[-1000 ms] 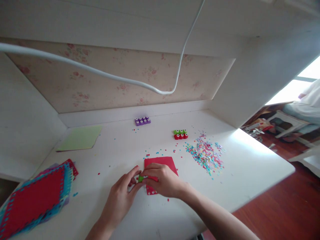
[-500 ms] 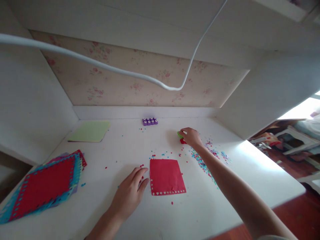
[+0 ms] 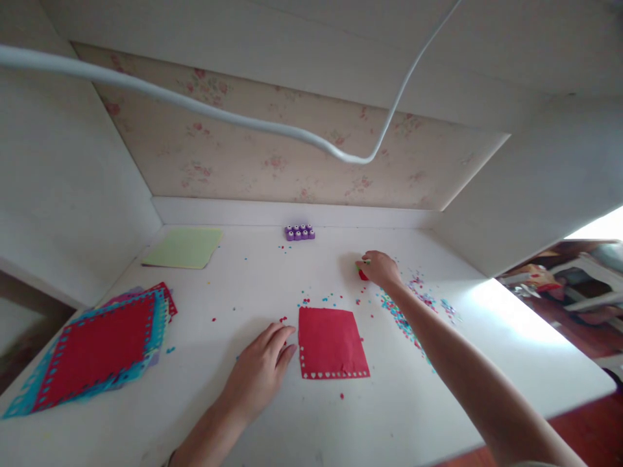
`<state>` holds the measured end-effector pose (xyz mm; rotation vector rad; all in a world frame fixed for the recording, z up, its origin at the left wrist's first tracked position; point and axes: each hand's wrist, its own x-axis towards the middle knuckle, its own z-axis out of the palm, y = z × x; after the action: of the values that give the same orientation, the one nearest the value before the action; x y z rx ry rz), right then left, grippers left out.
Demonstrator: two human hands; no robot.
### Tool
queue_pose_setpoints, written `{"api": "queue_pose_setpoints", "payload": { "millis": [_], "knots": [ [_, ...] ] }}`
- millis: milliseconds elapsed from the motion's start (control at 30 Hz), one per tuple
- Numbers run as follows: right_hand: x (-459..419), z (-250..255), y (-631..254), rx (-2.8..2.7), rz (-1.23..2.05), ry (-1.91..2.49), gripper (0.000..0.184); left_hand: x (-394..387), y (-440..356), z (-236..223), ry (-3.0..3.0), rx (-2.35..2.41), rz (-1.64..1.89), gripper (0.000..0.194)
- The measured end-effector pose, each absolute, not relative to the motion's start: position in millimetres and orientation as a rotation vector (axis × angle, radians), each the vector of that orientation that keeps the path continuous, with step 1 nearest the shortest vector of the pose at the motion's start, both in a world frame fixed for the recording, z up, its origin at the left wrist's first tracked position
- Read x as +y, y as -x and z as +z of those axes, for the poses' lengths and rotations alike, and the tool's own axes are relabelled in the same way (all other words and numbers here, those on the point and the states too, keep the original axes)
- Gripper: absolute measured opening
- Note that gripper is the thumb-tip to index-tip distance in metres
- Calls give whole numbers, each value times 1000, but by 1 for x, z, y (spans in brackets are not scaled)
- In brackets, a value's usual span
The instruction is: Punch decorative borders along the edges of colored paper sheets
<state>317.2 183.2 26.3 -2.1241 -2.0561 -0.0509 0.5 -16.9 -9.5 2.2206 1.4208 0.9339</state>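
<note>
A square red sheet of paper [image 3: 333,340] lies on the white desk with small cut-out shapes along its lower edge and up part of its left edge. My left hand [image 3: 265,363] rests on the desk just left of this sheet, open, fingers loosely curved and holding nothing. Further back to the right, my right hand [image 3: 382,267] is closed on a small green object, mostly covered by the fingers. Right beneath it is something small and red [image 3: 363,275]; whether it is held too cannot be made out.
Punched red and blue sheets [image 3: 107,337] are piled at the left. Pale green paper [image 3: 185,248] lies behind them. Small purple craft punches [image 3: 300,232] stand in rows near the back wall. Colourful paper bits [image 3: 402,318] are scattered under my right forearm. A white cable [image 3: 233,117] hangs across in front.
The view has shifted slightly, moving the desk items a little rightward. My right hand stays at the same place with the green object, now more hidden. My left hand remains beside the red sheet.
</note>
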Motion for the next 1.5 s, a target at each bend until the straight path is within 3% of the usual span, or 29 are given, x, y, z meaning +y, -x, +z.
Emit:
{"api": "queue_pose_setpoints", "payload": {
  "millis": [300,533,1133,1500],
  "knots": [
    [198,33,-252,-2254,76,1829,35,-19,-3,0,-2185,1377,753,22],
    [251,21,-186,-2288,237,1770,53,-15,-1,0,-2160,1398,841,26],
    [245,27,-186,-2141,345,1796,20,-13,0,2,-2110,1382,869,24],
    [113,50,-187,-2299,1027,1166,23,-5,6,-3,-1743,1489,1130,22]
  ]
}}
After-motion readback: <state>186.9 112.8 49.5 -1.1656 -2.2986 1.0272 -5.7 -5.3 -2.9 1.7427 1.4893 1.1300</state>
